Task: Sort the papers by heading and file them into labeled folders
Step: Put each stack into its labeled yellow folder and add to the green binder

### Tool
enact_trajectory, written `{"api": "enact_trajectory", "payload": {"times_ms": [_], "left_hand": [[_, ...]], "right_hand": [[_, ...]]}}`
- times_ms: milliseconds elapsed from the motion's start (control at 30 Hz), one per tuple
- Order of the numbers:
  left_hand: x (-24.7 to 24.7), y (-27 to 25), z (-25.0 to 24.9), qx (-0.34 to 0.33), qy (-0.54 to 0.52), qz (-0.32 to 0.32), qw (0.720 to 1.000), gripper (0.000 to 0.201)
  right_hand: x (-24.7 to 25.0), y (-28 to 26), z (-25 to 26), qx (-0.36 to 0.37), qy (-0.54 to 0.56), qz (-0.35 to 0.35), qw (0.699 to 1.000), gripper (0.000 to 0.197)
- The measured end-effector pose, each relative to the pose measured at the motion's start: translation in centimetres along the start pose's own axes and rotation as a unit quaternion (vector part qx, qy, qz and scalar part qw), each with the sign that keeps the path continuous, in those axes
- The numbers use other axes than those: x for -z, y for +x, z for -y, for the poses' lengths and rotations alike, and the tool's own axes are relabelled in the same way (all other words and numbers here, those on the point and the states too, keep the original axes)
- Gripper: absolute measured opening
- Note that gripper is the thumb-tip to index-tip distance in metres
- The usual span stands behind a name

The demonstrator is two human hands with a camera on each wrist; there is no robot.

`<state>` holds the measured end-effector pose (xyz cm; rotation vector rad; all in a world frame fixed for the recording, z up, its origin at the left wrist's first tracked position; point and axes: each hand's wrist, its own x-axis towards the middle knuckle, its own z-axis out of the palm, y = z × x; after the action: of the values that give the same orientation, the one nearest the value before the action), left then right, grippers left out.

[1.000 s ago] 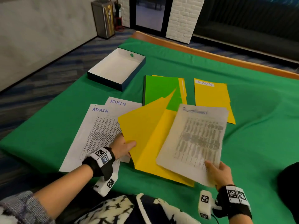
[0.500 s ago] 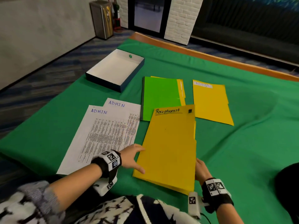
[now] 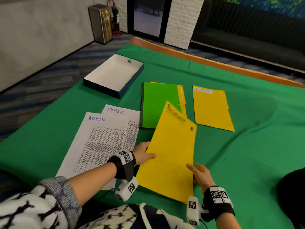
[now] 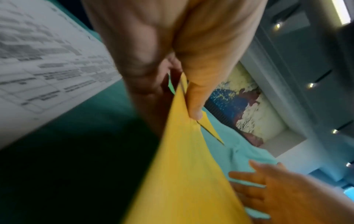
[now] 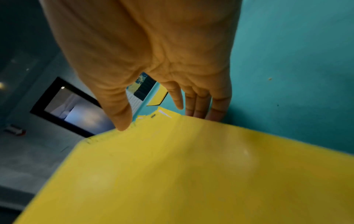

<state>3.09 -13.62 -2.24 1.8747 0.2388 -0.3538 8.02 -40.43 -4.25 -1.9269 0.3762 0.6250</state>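
Observation:
A yellow folder marked "Receptionist" (image 3: 171, 154) is closed and tilted, its far corner over the green folder (image 3: 156, 103). My left hand (image 3: 145, 156) pinches its left edge, thumb on top, as the left wrist view shows (image 4: 184, 94). My right hand (image 3: 199, 176) lies at the folder's right edge with straight, spread fingers; in the right wrist view its thumb tip touches the yellow folder (image 5: 191, 174). Two sheets headed "ADMIN" (image 3: 102, 141) lie on the left. A yellow "ADMIN" folder (image 3: 211, 109) lies flat at the right.
A shallow dark box with a white inside (image 3: 102, 89) stands at the far left of the green cloth (image 3: 247, 154). Another yellow folder peeks out under the green one. The table's wooden rim (image 3: 214, 63) runs along the far side.
A second ago the folder stood open with my right hand holding a sheet over it. It then lay closed and flat. Now my left hand grips its edge and it has turned and lifted.

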Motion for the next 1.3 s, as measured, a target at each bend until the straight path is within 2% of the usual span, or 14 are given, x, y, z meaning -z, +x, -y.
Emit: {"api": "enact_trajectory", "payload": {"times_ms": [67,133,233,300,400,467,567,633,733,900,1000,1133,1200,1300], "left_hand": [[0.1,-0.2,-1.5,-0.044,-0.061,-0.023,0.997,0.043],[0.3,0.1,-2.8,-0.084,-0.092,-0.049,0.991,0.040],[0.9,1.1,-4.2,-0.103,-0.120,-0.078,0.984,0.042],[1.4,2.3,-4.5,-0.099,-0.109,-0.095,0.984,0.038],[2.2,4.8,-4.1,-0.029,-0.065,-0.099,0.993,0.032],[3.0,6.6,-3.3,0.031,-0.022,-0.105,0.994,0.034],[4.7,9.3,-2.0,0.089,0.147,-0.167,0.971,0.048],[5.5,10.6,-1.9,0.131,0.195,-0.194,0.953,0.060],[6.0,12.2,-2.1,0.189,0.229,-0.183,0.937,0.076],[6.2,15.1,-3.1,0.243,0.230,-0.168,0.927,0.105],[6.5,16.5,-4.0,0.268,0.212,-0.140,0.930,0.112],[6.8,17.2,-5.1,0.305,0.126,-0.123,0.936,0.106],[6.8,17.3,-5.4,0.316,0.079,-0.124,0.937,0.100],[6.8,17.7,-5.9,0.297,-0.042,-0.087,0.950,0.065]], "right_hand": [[0.5,0.2,-0.3,0.000,0.045,0.000,0.999,0.068],[0.8,-0.1,-0.1,0.003,0.084,0.013,0.996,0.055],[1.2,-0.9,0.6,0.013,0.138,0.048,0.989,0.028],[1.4,-0.7,1.0,0.040,0.144,0.034,0.988,0.019],[1.8,1.1,1.1,0.073,0.112,-0.044,0.990,0.024],[2.3,3.1,0.6,0.063,0.102,-0.094,0.988,0.032],[3.6,5.5,-0.3,0.032,0.078,-0.146,0.986,0.050],[4.3,6.5,-0.7,0.016,0.065,-0.154,0.986,0.053],[4.9,7.5,-1.2,-0.001,0.031,-0.153,0.988,0.054],[4.8,8.3,-0.9,-0.023,0.000,-0.147,0.989,0.056],[4.7,9.1,-0.7,-0.032,-0.030,-0.151,0.988,0.052],[4.7,9.8,-0.5,-0.029,-0.048,-0.135,0.989,0.037],[4.5,10.0,-0.2,-0.031,-0.055,-0.132,0.989,0.041],[4.1,10.6,0.3,-0.031,-0.068,-0.124,0.990,0.051]]}}
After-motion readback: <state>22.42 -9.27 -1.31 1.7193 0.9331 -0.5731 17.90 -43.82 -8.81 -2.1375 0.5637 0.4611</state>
